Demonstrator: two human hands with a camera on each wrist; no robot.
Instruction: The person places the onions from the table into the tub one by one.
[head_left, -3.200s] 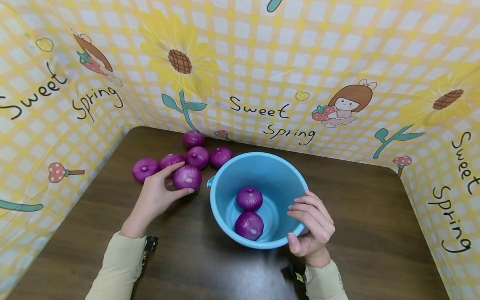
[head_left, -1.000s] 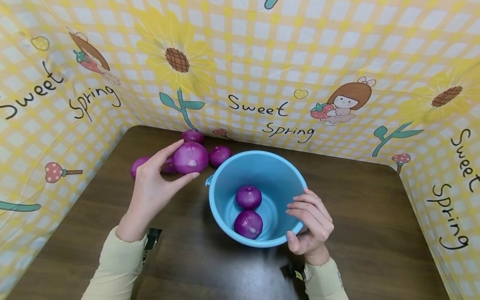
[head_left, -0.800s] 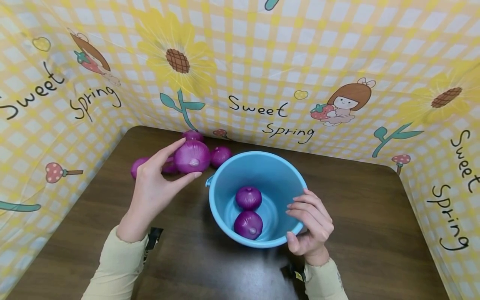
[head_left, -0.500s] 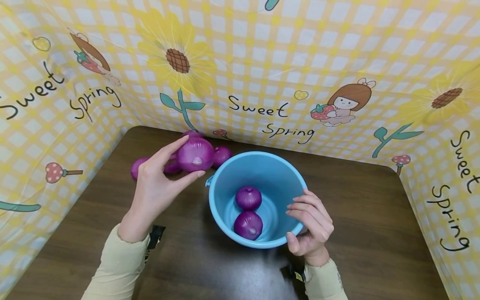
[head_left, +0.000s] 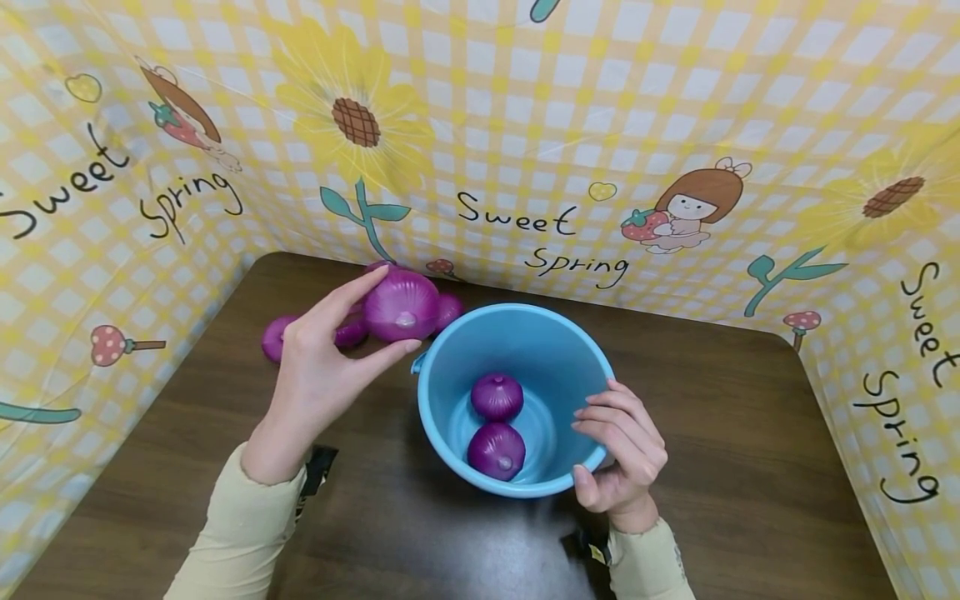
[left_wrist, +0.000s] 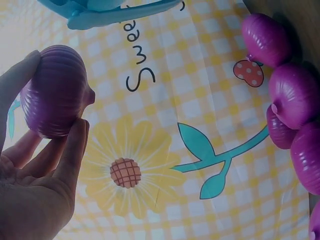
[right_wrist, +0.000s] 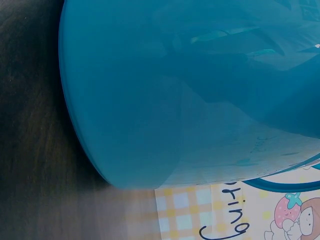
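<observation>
Since the earliest head view, we see the glossy purple onion (head_left: 402,307) raised off the dark brown, wood-grained table (head_left: 750,467) and shifted rightward in the left hand (head_left: 315,367), while the light-blue, smooth plastic bucket (head_left: 525,337) stays in place under the right hand (head_left: 624,450).

Largest of all, we have the yellow-and-white checked cloth (head_left: 495,125) walling the back and sides, faintly creased and printed with sunflowers, cartoon girls and "Sweet Spring". Within it, the table carries a soft glare at its near side. The bucket stands there, round-mouthed and glossy-walled; its handle lug (head_left: 420,362) juts out on the left, between the left thumb and the bucket's opening.

We find pale cream sleeves (head_left: 240,533) on both arms. The right fingers hook over the bucket's rim, tips on the inner wall. The left thumb and fingers clamp the onion from opposite sides; it hangs in the air near the rim, ribbed, with a stubby tip, partly hiding the five loose purple onions (left_wrist: 298,97) grouped on the table behind. Inside the bucket, we count two purple onions (head_left: 497,452) on the bottom, one just behind the other.
</observation>
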